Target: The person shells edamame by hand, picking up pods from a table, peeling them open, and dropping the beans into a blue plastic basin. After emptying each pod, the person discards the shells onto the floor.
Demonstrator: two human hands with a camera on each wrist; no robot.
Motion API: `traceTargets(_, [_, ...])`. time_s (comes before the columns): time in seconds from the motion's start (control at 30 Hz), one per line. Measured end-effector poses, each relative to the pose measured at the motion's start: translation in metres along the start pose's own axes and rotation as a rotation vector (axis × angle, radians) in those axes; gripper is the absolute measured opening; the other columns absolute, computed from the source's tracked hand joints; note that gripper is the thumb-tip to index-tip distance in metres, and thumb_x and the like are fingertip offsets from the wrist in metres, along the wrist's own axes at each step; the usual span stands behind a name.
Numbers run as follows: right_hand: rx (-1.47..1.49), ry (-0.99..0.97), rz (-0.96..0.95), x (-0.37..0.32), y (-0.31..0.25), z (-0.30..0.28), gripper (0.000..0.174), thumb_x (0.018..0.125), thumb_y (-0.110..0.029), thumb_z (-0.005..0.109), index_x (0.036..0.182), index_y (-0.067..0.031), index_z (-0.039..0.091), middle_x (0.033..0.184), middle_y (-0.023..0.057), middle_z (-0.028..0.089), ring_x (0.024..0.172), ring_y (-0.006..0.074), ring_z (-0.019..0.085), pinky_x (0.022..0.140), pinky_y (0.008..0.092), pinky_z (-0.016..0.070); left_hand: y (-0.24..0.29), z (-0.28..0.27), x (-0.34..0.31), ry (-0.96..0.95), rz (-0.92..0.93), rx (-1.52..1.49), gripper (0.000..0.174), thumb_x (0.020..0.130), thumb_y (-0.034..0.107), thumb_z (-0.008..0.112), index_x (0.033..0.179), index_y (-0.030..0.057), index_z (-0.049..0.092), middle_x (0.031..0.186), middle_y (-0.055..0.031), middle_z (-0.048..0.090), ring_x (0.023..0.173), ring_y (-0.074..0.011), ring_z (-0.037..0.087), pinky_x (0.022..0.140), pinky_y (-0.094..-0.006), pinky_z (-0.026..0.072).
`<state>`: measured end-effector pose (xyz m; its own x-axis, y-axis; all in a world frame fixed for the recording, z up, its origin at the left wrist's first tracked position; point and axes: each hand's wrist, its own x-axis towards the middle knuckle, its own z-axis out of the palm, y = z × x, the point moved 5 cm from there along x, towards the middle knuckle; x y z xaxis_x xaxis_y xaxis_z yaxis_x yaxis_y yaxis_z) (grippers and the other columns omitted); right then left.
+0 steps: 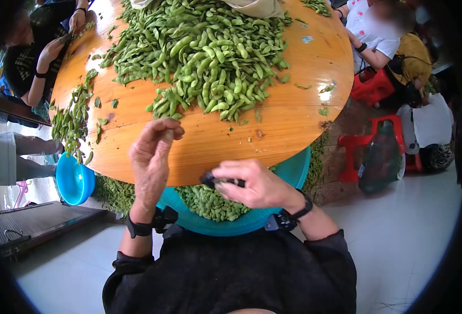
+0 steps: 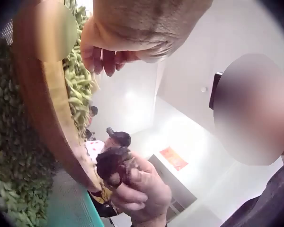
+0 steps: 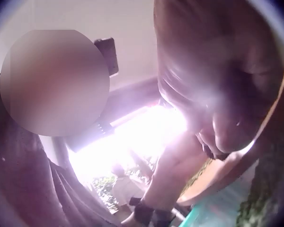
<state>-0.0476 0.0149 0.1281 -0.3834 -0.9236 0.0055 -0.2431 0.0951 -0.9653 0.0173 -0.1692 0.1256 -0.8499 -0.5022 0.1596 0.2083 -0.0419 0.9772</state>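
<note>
My left hand is raised over the table's near edge, just below the heap of green pods. Its fingers are bent loosely, with nothing visible in them; the left wrist view shows the same hand from behind. To the right, my right hand pinches a small dark thing above a blue-green basin of shelled beans. The left wrist view also shows this dark thing at the fingertips; whether part of it covers them is unclear. The hands are apart.
The round wooden table carries loose pods at its left edge. A blue bowl is below left. People sit at both far sides, with red stools on the right. Greens lie under the table.
</note>
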Motion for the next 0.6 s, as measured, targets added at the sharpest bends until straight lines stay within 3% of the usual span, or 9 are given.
traceTargets(0.1, [0.321, 0.033, 0.174, 0.02, 0.02, 0.004, 0.023, 0.094, -0.009, 0.06, 0.112, 0.0053, 0.064, 0.085, 0.011, 0.069, 0.068, 0.0128, 0.064, 0.061, 0.0264, 0.0507, 0.005, -0.022, 0.008, 0.002, 0.005, 0.13, 0.014, 0.098, 0.0, 0.053, 0.109, -0.0014, 0.062, 0.096, -0.0056, 0.067, 0.092, -0.0121, 0.062, 0.085, -0.0276, 0.0503])
traceTargets(0.17, [0.452, 0.089, 0.235, 0.028, 0.031, -0.006, 0.025, 0.097, -0.009, 0.058, 0.115, 0.0061, 0.063, 0.087, 0.0105, 0.07, 0.069, 0.0098, 0.064, 0.063, 0.0237, 0.0517, 0.006, -0.034, 0.013, 0.006, -0.04, 0.485, 0.015, 0.099, 0.002, 0.054, 0.111, -0.002, 0.062, 0.095, -0.0066, 0.067, 0.088, -0.0126, 0.062, 0.081, -0.0256, 0.0502])
traceTargets(0.2, [0.411, 0.206, 0.213, 0.027, 0.035, -0.024, 0.025, 0.098, -0.008, 0.056, 0.117, 0.0065, 0.062, 0.088, 0.0103, 0.07, 0.07, 0.0094, 0.064, 0.063, 0.0228, 0.052, 0.009, -0.037, 0.015, 0.016, 0.046, 0.628, 0.014, 0.093, -0.003, 0.057, 0.106, -0.003, 0.063, 0.094, -0.0105, 0.067, 0.081, -0.0164, 0.065, 0.072, -0.028, 0.0548])
traceTargets(0.33, [0.165, 0.523, 0.144, -0.006, 0.043, -0.09, 0.027, 0.099, -0.006, 0.053, 0.121, 0.0073, 0.061, 0.09, 0.0114, 0.071, 0.072, 0.0097, 0.064, 0.065, 0.0229, 0.0531, 0.017, -0.039, 0.014, -0.029, 0.064, 0.786, 0.014, 0.09, -0.005, 0.058, 0.103, -0.004, 0.064, 0.09, -0.0108, 0.064, 0.08, -0.0224, 0.066, 0.075, -0.0325, 0.056])
traceTargets(0.47, [-0.137, 0.867, 0.162, -0.042, 0.045, -0.137, 0.025, 0.099, -0.004, 0.052, 0.12, 0.0073, 0.061, 0.087, 0.0114, 0.071, 0.073, 0.011, 0.065, 0.065, 0.0241, 0.0536, 0.014, -0.039, 0.013, -0.043, 0.152, 0.848, 0.015, 0.089, -0.004, 0.062, 0.103, -0.001, 0.065, 0.092, -0.0085, 0.065, 0.08, -0.0175, 0.064, 0.069, -0.0279, 0.0518])
traceTargets(0.57, [-0.093, 0.746, 0.066, -0.029, 0.008, -0.102, 0.024, 0.098, -0.002, 0.052, 0.119, 0.0057, 0.062, 0.087, 0.0115, 0.071, 0.071, 0.0116, 0.065, 0.064, 0.0249, 0.0537, 0.011, -0.025, 0.015, -0.074, 0.166, 0.933, 0.017, 0.086, -0.002, 0.065, 0.103, -0.0016, 0.065, 0.088, -0.0103, 0.062, 0.075, -0.0194, 0.062, 0.066, -0.0297, 0.0495])
traceTargets(0.6, [0.05, 0.637, -0.011, -0.023, 0.011, -0.081, 0.024, 0.098, 0.0, 0.052, 0.119, 0.0046, 0.062, 0.088, 0.0115, 0.071, 0.07, 0.0117, 0.065, 0.062, 0.0254, 0.0534, 0.009, -0.02, 0.016, -0.061, 0.217, 0.998, 0.02, 0.085, -0.001, 0.066, 0.105, -0.0016, 0.065, 0.088, -0.0114, 0.061, 0.074, -0.0219, 0.061, 0.066, -0.0315, 0.0487])
